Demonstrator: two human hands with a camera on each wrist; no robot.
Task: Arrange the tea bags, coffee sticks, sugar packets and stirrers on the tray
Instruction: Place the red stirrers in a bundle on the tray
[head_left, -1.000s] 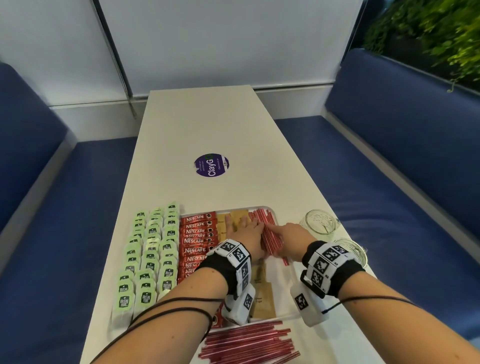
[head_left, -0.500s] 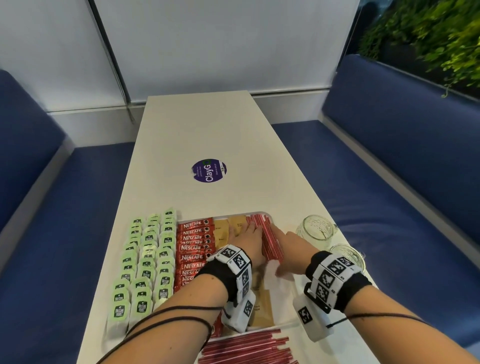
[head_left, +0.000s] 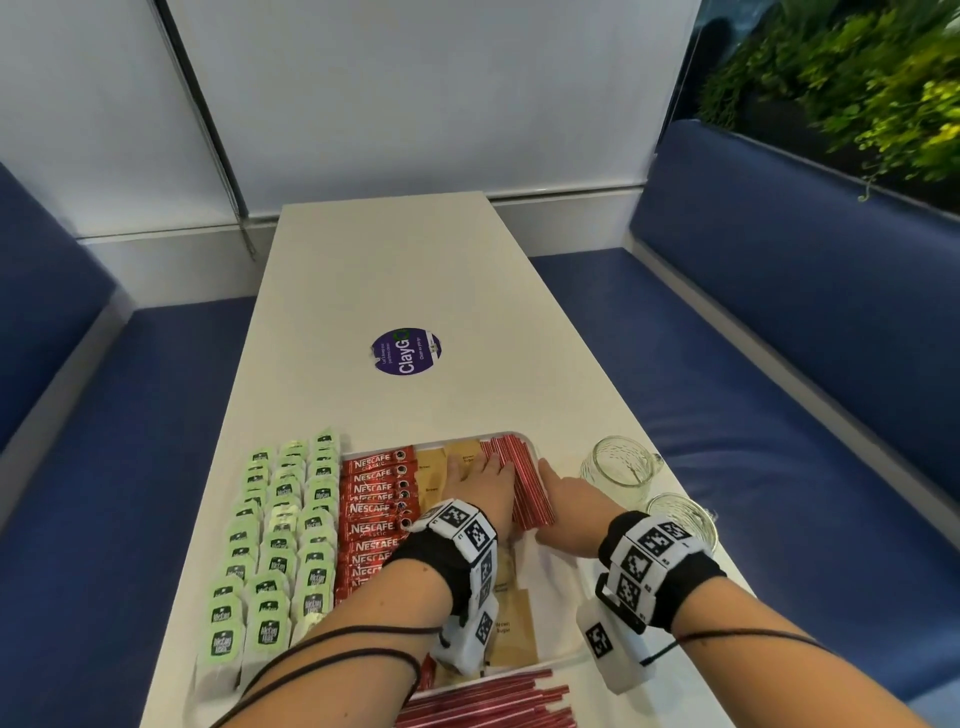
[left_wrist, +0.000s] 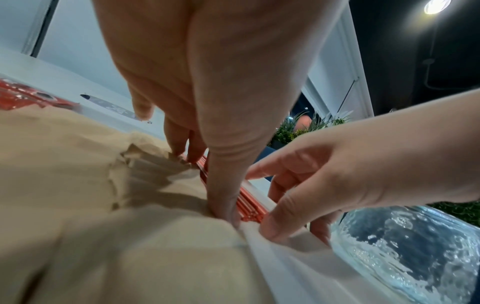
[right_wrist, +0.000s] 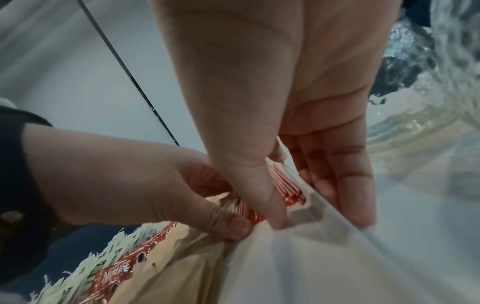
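The bundle of thin red plastic stirrers (head_left: 522, 483) is laid along the right side of the white rectangular tray (head_left: 558, 618), at its far end. It is flanked by both hands so that the sticks are squeezed into one straight, tight row.

The left hand (head_left: 485, 480) is placed with its fingers extended along the left side of the bundle, over the brown paper sugar packets (head_left: 511, 623). In the left wrist view its thumb (left_wrist: 223, 197) is seen pressed down at the near end of the stirrers, probably to keep the ends level. Nothing is grasped by this hand; it is flat and pressing.

The right hand (head_left: 566, 506) is set at the opposite side. In the right wrist view its straight fingers (right_wrist: 337, 181) are seen outside the tray rim, while its thumb (right_wrist: 262, 197) is pressed on the stirrers from the inside. The hand is released and nothing is enclosed by it.

The red Nescafe coffee sticks (head_left: 376, 514) are stacked in a column beside the sugar packets, and the green-labelled tea bags (head_left: 283, 535) are lined in three columns at the left. Each kind is kept in its own lane, so it can be found easily.

More red stirrers (head_left: 483, 701) are left loose on the table near the tray's front edge, so the task is judged not finished. Two clear glass jars (head_left: 618, 465) are standing just right of the tray.
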